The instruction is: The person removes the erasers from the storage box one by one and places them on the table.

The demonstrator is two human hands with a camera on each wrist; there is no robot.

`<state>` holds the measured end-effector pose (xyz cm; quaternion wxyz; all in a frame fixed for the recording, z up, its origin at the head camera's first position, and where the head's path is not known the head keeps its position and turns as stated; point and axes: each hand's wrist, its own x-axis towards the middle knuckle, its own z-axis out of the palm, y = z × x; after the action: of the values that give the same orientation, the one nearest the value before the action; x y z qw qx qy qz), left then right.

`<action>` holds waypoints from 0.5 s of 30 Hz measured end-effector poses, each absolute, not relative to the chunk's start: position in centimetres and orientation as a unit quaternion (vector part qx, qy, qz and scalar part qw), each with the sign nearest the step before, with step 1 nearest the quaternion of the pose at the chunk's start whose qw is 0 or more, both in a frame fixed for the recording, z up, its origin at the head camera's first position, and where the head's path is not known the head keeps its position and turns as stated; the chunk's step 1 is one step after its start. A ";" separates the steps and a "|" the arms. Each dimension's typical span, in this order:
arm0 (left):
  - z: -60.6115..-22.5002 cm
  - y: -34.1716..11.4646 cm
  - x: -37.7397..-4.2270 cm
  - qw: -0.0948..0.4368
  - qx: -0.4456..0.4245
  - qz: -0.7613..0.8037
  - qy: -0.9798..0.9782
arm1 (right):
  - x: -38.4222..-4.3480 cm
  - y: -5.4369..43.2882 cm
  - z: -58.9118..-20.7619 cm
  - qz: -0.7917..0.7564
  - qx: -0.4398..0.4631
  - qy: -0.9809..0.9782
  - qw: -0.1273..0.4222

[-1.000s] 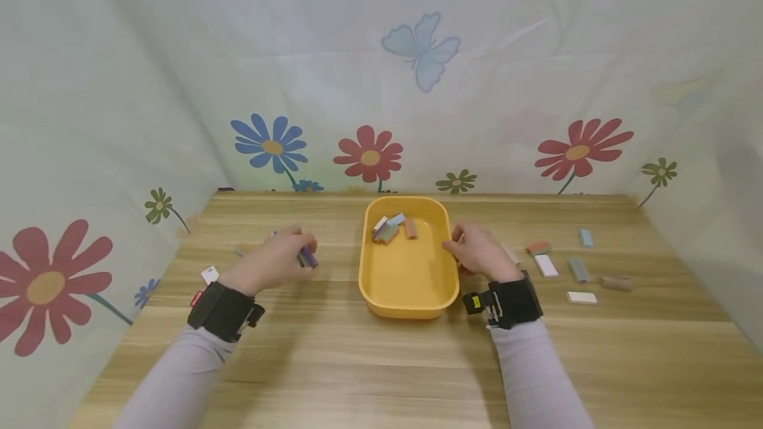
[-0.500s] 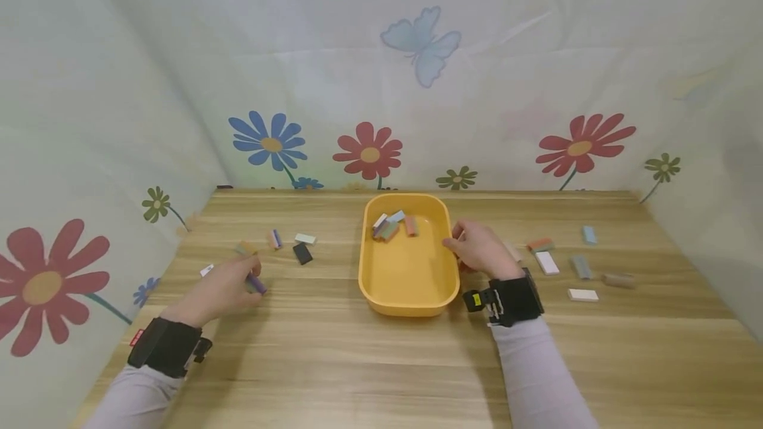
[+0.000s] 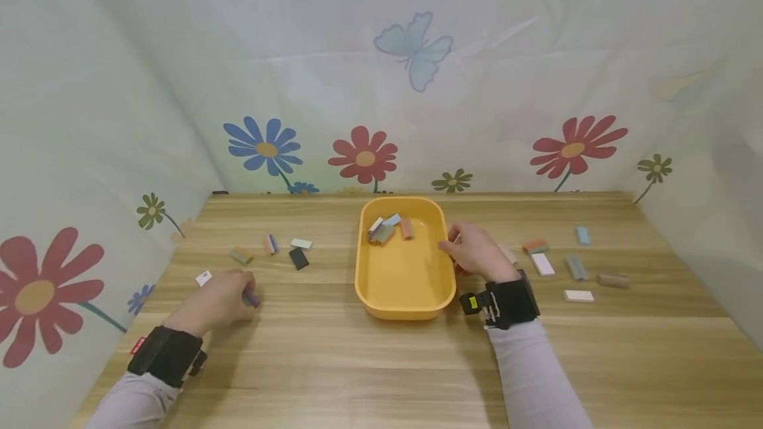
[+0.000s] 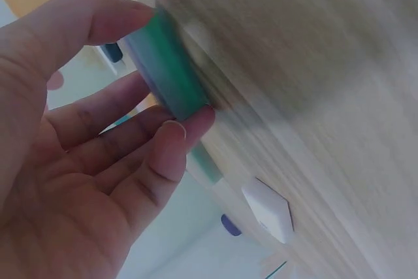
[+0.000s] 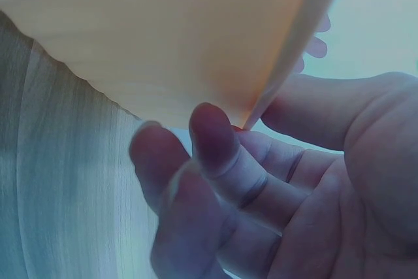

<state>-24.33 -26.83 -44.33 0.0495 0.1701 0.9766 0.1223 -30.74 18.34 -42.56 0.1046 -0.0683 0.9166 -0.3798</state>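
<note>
My left hand (image 3: 217, 303) is low over the left part of the table. In the left wrist view its thumb and fingertips pinch a small green and purple block (image 4: 166, 63) by its ends, close to the wood. My right hand (image 3: 477, 253) grips the right rim of a yellow plastic tray (image 3: 405, 283). The right wrist view has the thumb on one side of the tray wall (image 5: 196, 44) and the fingers on the other. At the tray's far left lie several small coloured blocks (image 3: 386, 234), with an orange one (image 3: 407, 229) beside them.
Left of the tray lie a black block (image 3: 299, 258), a pale green one (image 3: 301, 243), an orange-and-purple one (image 3: 271, 244), a yellow-green one (image 3: 241, 255) and a white one (image 3: 203, 278). Several more, including a white block (image 3: 542, 265) and a brown one (image 3: 613, 281), lie right.
My left hand has moved left and toward me with the green and purple block, uncovering the black block and its neighbours, then lowered slightly. The right hand stays on the tray rim.
</note>
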 end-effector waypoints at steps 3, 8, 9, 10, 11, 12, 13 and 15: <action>-44.2 -26.7 -24.2 0.052 0.171 0.113 0.977 | -30.8 18.3 -42.6 -0.378 -0.067 0.917 0.106; -44.3 -26.5 -23.7 0.037 0.182 0.110 0.976 | -30.8 18.4 -42.6 -0.372 -0.068 0.920 0.104; -44.3 -26.4 -23.6 0.032 0.184 0.110 0.976 | -30.8 18.4 -42.6 -0.372 -0.069 0.920 0.104; -44.4 -26.4 -23.5 0.030 0.185 0.113 0.976 | -30.8 18.4 -42.6 -0.372 -0.070 0.920 0.103; -44.4 -26.3 -23.3 0.029 0.183 0.115 0.976 | -30.8 18.4 -42.6 -0.372 -0.069 0.920 0.102; -44.3 -26.3 -23.2 0.030 0.180 0.120 0.976 | -30.8 18.3 -42.7 -0.372 -0.069 0.920 0.101; -44.2 -26.3 -23.0 0.032 0.176 0.122 0.976 | -30.8 18.3 -42.6 -0.372 -0.071 0.920 0.100; -44.0 -26.3 -22.6 0.041 0.167 0.129 0.977 | -30.7 18.2 -42.6 -0.374 -0.073 0.919 0.101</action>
<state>-22.65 -26.32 -44.00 0.0414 0.1671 0.9766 0.1289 -30.70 18.23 -42.59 0.1008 -0.0728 0.9191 -0.3740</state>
